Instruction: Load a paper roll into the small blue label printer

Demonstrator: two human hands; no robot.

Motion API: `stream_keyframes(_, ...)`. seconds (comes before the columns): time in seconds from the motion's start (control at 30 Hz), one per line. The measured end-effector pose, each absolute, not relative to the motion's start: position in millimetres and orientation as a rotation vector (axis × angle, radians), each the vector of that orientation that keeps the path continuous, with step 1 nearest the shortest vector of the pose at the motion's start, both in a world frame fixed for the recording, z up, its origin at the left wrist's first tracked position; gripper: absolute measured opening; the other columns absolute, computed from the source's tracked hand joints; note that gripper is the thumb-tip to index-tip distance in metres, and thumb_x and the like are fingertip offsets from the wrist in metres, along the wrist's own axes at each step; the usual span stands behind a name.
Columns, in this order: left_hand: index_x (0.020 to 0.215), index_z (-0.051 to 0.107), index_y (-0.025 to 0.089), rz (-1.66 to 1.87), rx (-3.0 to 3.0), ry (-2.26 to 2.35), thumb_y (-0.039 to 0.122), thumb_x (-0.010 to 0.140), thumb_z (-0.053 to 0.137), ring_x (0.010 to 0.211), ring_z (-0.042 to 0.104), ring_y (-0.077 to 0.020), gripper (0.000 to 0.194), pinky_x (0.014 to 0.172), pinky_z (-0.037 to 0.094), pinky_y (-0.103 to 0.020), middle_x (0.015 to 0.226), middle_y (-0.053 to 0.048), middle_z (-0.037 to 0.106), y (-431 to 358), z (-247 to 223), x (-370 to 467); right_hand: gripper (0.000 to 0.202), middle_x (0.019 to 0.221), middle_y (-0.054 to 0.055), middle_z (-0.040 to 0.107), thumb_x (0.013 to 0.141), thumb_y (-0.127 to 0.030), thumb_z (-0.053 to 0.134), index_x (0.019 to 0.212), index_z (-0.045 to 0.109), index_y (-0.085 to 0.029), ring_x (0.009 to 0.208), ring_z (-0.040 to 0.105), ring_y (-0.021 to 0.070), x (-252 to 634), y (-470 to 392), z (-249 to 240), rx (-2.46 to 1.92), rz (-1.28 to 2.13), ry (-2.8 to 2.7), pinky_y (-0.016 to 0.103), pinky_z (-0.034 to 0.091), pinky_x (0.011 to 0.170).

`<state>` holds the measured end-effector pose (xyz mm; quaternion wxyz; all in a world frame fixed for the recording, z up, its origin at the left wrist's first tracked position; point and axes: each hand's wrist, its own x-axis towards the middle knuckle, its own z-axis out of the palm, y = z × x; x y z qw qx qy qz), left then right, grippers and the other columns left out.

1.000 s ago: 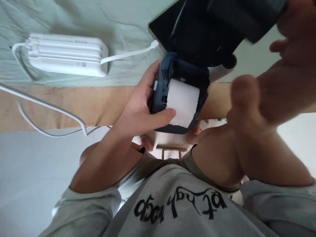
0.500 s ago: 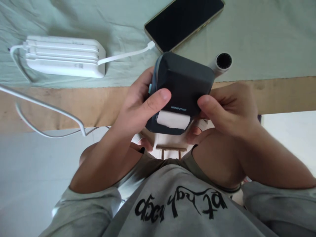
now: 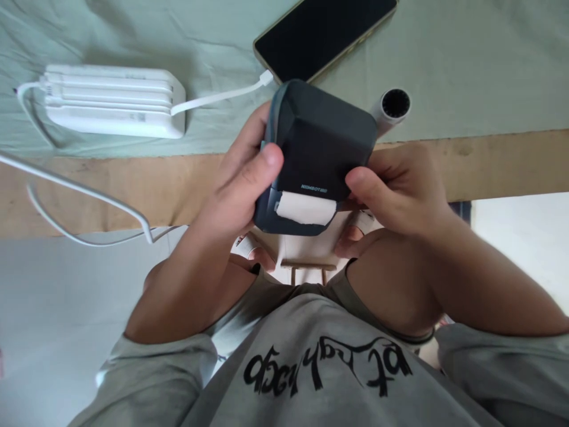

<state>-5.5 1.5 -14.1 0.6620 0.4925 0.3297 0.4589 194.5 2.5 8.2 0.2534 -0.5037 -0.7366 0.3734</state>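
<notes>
A small dark grey label printer (image 3: 322, 148) is held above my lap, in front of the table edge. Its lid is down, and a strip of white paper (image 3: 306, 208) shows at the slot on its near side. My left hand (image 3: 235, 184) grips the printer's left side, thumb pressed on the lid's top corner. From the right, my right hand (image 3: 395, 190) holds it with the thumb on the lid's lower right edge. An empty white paper-roll core (image 3: 390, 108) lies on the table just behind the printer.
A white power bank (image 3: 113, 101) lies on the pale green cloth (image 3: 466, 71) at the left, its white cable (image 3: 217, 98) running to a black phone (image 3: 324, 32) at the top. More white cables (image 3: 89, 198) hang over the bare wooden table edge (image 3: 502, 163).
One second ago the lid was open with the paper roll exposed and my right hand raised. The lid has since come down, and both hands now hold the printer, shifted slightly up and left.
</notes>
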Motion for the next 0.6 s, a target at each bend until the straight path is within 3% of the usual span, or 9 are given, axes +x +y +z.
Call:
stream_keyframes(0.07, 0.115, 0.055, 0.025, 1.109, 1.048, 0.659, 0.056, 0.072, 0.061, 0.118, 0.052, -0.0236, 0.054, 0.094, 0.048, -0.032, 0.099, 0.003, 0.066, 5.5, -21.1, -5.2, 0.06, 0.046, 0.0, 0.04, 0.084, -0.061, 0.035, 0.052, 0.046, -0.011, 0.045, 0.035, -0.0005, 195.9, 2.2, 6.6, -1.335, 1.014, -2.034, 0.017, 0.021, 0.042)
stream_keyframes(0.17, 0.11, 0.057, 0.022, 1.114, 0.894, 0.738, 0.055, 0.084, 0.042, 0.124, 0.047, -0.022, 0.044, 0.1, 0.044, -0.033, 0.095, 0.0, 0.068, 6.7, -24.2, -2.4, 0.059, 0.049, 0.0, 0.044, 0.086, -0.059, 0.03, 0.056, 0.048, -0.012, 0.047, 0.038, 0.0, 197.4, 2.0, 4.6, -1.333, 1.013, -2.064, 0.018, 0.023, 0.045)
stream_keyframes(0.43, 0.089, 0.059, 0.02, 1.109, 0.771, 0.839, 0.056, 0.086, 0.039, 0.125, 0.045, -0.0236, 0.042, 0.104, 0.042, -0.038, 0.092, -0.001, 0.067, 2.8, -21.4, -4.5, 0.046, 0.045, -0.003, 0.034, 0.081, -0.05, 0.048, 0.055, 0.042, -0.013, 0.043, 0.029, -0.0006, 195.6, 3.7, 7.4, -1.327, 0.949, -2.108, 0.018, 0.019, 0.043)
stream_keyframes(0.6, 0.091, 0.062, 0.017, 1.168, 0.749, 0.82, 0.046, 0.089, 0.04, 0.114, 0.055, -0.0218, 0.036, 0.097, 0.047, -0.035, 0.085, -0.001, 0.066, 1.4, -16.8, 1.2, 0.041, 0.045, -0.003, 0.037, 0.072, -0.05, 0.061, 0.059, 0.049, -0.013, 0.042, 0.031, -0.0011, 196.2, 4.3, 8.0, -1.302, 0.974, -2.124, 0.017, 0.021, 0.04)
